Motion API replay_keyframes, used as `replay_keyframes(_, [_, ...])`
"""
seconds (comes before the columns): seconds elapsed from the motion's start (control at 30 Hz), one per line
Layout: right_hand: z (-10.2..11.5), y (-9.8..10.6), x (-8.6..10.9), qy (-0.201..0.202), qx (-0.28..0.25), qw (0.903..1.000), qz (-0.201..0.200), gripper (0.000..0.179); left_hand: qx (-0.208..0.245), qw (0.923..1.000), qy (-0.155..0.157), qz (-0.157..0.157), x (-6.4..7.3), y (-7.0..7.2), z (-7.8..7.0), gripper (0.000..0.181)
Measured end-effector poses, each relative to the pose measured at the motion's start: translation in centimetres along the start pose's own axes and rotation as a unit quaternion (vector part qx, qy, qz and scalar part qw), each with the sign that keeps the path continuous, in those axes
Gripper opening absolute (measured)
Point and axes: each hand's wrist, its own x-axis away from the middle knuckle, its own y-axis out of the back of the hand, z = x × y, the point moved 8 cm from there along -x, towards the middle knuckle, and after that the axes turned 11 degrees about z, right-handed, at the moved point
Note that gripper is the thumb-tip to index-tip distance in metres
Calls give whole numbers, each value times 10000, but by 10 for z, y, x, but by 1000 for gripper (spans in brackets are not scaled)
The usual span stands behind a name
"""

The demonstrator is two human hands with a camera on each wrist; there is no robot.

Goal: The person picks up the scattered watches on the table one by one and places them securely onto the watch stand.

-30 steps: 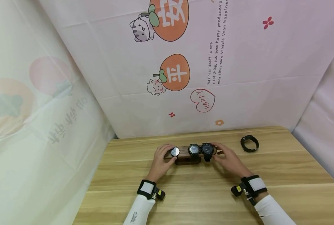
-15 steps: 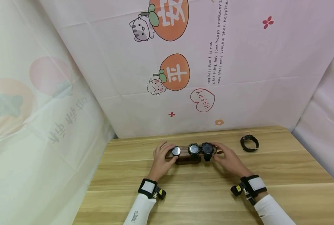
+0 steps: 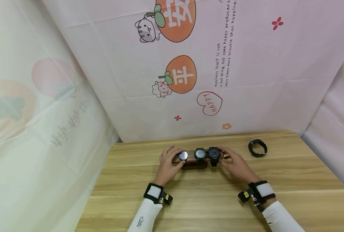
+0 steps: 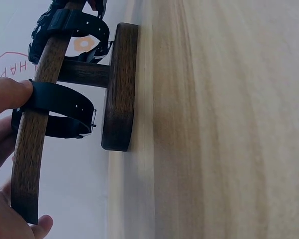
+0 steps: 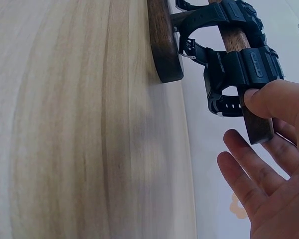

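Observation:
A dark wooden watch stand (image 3: 191, 156), a bar on a short post and base, stands on the table with three watches round its bar. My left hand (image 3: 167, 166) pinches the leftmost watch (image 3: 183, 155), which has a round silvery face; in the left wrist view its black strap (image 4: 62, 97) loops round the bar under my thumb. At the bar's other end my right hand (image 3: 235, 164) grips the wood, thumb in front, beside the black rightmost watch (image 5: 251, 67). Between these sits a chunky black watch (image 3: 200, 154) with a pale face. My right fingertips behind the bar are partly hidden.
Another black watch (image 3: 257, 148) lies on its side at the back right of the wooden table (image 3: 206, 203). A printed cloth (image 3: 247, 106) hangs behind the table's back edge, with more cloth at both sides.
My left hand has moved slightly right, sliding the leftmost watch along the bar toward the middle one. My right hand, the stand and the other watches stay essentially where they were.

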Motion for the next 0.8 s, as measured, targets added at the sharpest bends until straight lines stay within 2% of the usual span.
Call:
replay_keyframes(0.53, [-2,-1,-1,-38,-53,9999,112,64,-139,9998,24,109,-1,1,-6,49])
replay_keyframes(0.8, [-2,-1,-1,-46,-23,9999,88,63,-236,9994,148,185,-5,0,-9,48])
